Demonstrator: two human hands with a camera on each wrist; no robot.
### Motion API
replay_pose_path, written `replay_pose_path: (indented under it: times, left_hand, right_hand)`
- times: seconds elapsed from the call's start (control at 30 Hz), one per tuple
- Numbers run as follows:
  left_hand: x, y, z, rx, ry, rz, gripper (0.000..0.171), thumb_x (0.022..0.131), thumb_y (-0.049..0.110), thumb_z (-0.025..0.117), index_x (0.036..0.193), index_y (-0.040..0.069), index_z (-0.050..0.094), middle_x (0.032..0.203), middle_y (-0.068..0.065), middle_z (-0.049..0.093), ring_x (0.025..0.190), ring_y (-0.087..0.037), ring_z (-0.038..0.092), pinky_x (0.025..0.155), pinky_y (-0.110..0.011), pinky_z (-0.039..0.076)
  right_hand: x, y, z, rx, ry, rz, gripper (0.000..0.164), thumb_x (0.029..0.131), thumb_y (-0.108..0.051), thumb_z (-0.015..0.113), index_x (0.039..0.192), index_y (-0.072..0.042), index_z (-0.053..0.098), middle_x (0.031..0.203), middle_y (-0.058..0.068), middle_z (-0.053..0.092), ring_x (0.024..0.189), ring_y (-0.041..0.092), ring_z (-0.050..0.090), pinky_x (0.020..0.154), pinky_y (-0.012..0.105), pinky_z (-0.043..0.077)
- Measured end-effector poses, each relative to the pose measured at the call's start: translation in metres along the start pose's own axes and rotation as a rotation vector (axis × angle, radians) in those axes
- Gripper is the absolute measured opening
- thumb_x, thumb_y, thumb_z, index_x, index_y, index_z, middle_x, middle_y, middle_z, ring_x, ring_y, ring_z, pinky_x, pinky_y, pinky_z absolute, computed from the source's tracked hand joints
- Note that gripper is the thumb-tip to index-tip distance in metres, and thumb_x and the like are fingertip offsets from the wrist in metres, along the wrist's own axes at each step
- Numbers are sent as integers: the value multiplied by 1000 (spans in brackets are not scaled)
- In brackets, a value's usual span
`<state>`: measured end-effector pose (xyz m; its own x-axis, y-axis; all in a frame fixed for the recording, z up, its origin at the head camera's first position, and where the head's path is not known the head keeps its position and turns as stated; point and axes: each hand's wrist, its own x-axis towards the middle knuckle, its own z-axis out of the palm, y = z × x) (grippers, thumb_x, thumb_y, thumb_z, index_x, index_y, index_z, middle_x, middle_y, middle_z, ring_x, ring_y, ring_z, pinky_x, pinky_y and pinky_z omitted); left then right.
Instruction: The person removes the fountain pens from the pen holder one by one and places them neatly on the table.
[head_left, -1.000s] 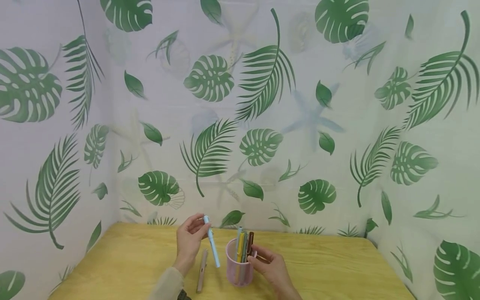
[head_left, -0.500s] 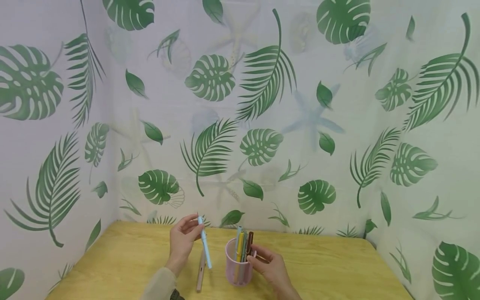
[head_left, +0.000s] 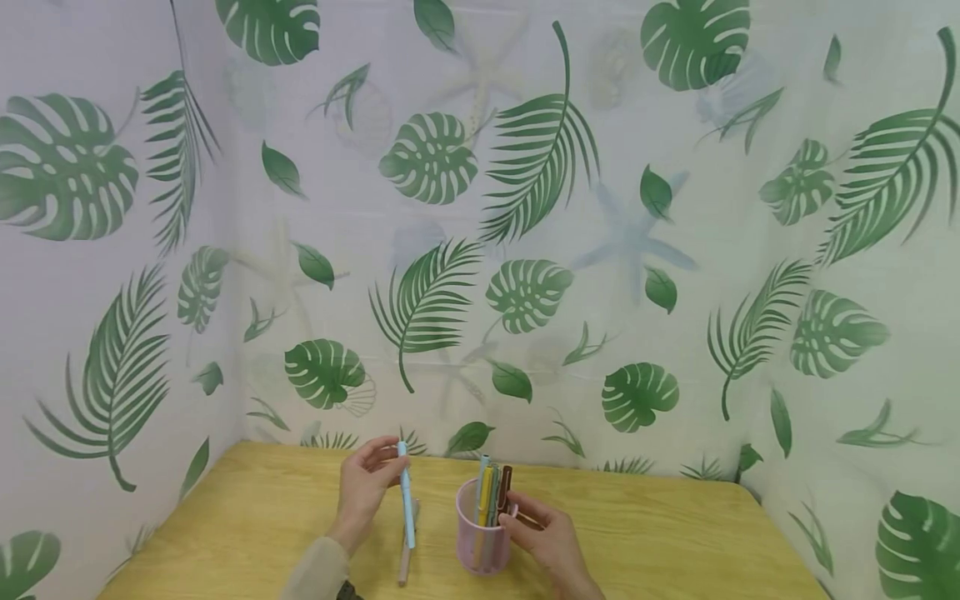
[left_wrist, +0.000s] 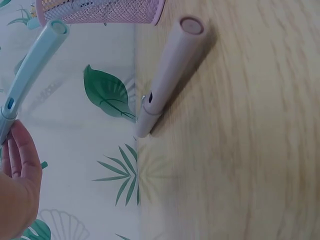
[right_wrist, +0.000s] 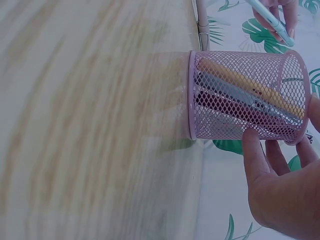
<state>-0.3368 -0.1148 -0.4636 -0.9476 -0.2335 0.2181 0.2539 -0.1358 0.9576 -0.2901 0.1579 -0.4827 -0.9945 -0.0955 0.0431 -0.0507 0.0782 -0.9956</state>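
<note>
My left hand (head_left: 362, 492) pinches a light blue pen (head_left: 407, 504) near its upper end, holding it nearly upright above the table. Behind the pen's lower end, in the head view, a pinkish-taupe pen (head_left: 404, 568) lies on the table; the left wrist view shows that taupe pen (left_wrist: 172, 70) close up. To the right stands a pink mesh pen holder (head_left: 480, 550). Leaning inside it are a yellow pen (head_left: 486, 492), a dark brown pen (head_left: 506, 481), another light blue pen (head_left: 483, 465) and a greenish one. My right hand (head_left: 553, 542) grips the holder's right side at the rim.
A wood-grain table (head_left: 660, 533) carries everything. Around it hangs a white curtain (head_left: 450, 400) printed with green leaves, meeting the table's back edge. A dark watch band (head_left: 347, 591) shows at the left wrist, below a beige sleeve (head_left: 318, 568).
My left hand has drifted left with the light blue pen, which now hangs more upright and overlaps the taupe pen in view. The right hand stays at the pen holder.
</note>
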Motion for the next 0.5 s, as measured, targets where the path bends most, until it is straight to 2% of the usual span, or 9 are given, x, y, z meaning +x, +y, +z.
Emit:
replay_pose_path:
  times: [0.17,0.33,0.5]
  left_hand:
    - [0,-1,-3,10,-9,-36,36,81,-5,73,115,-4,63,96,-13,70,75,-13,68,66,-31,60]
    - [4,-1,-8,17,-39,-77,40,82,-5,72,119,-8,60,92,-8,71,75,-13,67,65,-29,59]
    - [6,-1,-13,40,-48,-100,37,83,-4,72,118,-6,61,91,-5,71,77,-15,67,66,-31,60]
  right_hand:
    - [-1,0,0,-2,3,11,52,90,-21,73,133,4,56,137,28,54,121,43,57,97,43,53]
    - [0,0,0,-1,15,45,54,88,-24,74,133,1,57,138,27,54,123,41,57,97,43,53]
    - [1,-1,0,4,17,50,54,88,-24,75,133,0,58,137,26,54,121,39,58,95,42,54]
